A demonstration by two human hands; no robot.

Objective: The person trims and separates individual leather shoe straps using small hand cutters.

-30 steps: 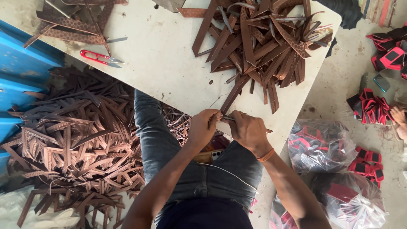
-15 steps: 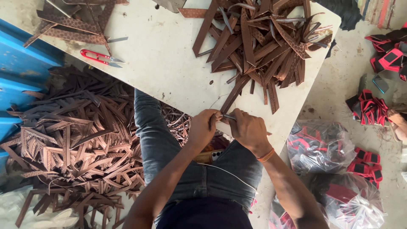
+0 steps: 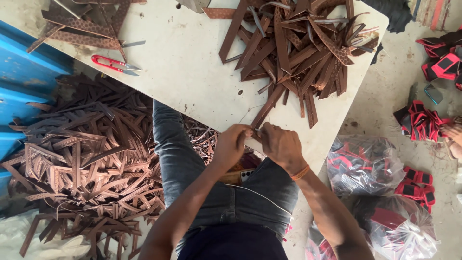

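Brown strap (image 3: 267,107) end is pinched between both hands, left hand (image 3: 232,144) and right hand (image 3: 280,143), at the table (image 3: 192,72) edge.

A pale table (image 3: 192,72) bears brown strap heaps (image 3: 298,43) and red-handled snips (image 3: 113,64).

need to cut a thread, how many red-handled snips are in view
1: the red-handled snips lie on the table, upper left, beside a small pile of brown strips. Others may be hidden under the strip piles.

2 clear plastic bags (image 3: 365,166) of red-black pieces sit on the floor, right.
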